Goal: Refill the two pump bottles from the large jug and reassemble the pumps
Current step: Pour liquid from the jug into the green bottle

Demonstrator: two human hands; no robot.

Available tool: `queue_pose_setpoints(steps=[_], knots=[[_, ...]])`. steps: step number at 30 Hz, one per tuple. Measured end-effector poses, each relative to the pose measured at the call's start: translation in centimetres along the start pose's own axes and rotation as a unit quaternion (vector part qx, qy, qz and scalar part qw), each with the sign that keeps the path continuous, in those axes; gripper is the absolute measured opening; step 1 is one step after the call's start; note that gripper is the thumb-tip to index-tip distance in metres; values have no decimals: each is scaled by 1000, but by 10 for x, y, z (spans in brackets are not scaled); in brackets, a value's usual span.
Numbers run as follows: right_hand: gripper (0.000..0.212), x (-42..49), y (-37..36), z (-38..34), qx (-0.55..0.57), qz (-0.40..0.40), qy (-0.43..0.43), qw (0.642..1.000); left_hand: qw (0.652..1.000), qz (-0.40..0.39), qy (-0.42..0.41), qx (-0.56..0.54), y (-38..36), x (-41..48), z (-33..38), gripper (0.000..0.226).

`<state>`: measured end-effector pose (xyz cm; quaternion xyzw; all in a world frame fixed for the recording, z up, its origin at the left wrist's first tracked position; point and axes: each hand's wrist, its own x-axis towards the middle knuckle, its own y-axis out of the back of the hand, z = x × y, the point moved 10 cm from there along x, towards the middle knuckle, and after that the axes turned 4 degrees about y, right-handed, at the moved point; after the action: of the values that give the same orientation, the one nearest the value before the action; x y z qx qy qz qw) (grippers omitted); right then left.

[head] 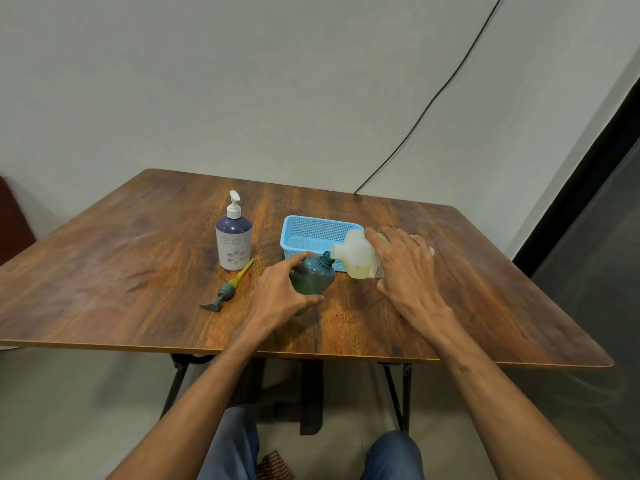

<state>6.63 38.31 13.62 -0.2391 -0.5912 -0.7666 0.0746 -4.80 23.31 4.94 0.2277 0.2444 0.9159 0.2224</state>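
Just right of the frame's centre we see the left hand (277, 292) grasping a dark green bottle (313, 277), thumb on the near side and fingers wrapped over the far side. The bottle has no pump and leans with its open neck toward the upper right. We cannot tell whether its base touches the table (467, 323).

To its right, the right hand (407, 268) grips the large translucent jug (356, 258) from above, with the fingers spread and curled round its body. The jug is tipped over toward the left of the frame, and a yellowish liquid pools along its lower side. Its wide mouth sits right at the green bottle's neck. We cannot make out whether they touch or whether any liquid is flowing.

Behind both stands a light blue perforated basket (308, 230), and the jug overlaps its right front corner.

Left of centre, the second pump bottle (233, 245) stands upright. It is purple on top and white with flower cut-outs below, and its white pump is fitted. In front of it a loose grey-green pump (227, 291) lies flat on the wood, nozzle toward the lower left. Its yellow dip tube points at the base of that bottle and ends just beside it.

A black cable (433, 98) runs down the wall (207, 81) from the upper right to behind the table's far edge. At the bottom of the frame we see two knees in blue trousers (394, 455).
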Motion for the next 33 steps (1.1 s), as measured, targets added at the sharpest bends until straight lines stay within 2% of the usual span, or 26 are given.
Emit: queue_pose_setpoints(steps=[33], knots=[[84,-2,4,0,-7,7,2,1000,1000,-1,-1,0,2,-1,4,91]])
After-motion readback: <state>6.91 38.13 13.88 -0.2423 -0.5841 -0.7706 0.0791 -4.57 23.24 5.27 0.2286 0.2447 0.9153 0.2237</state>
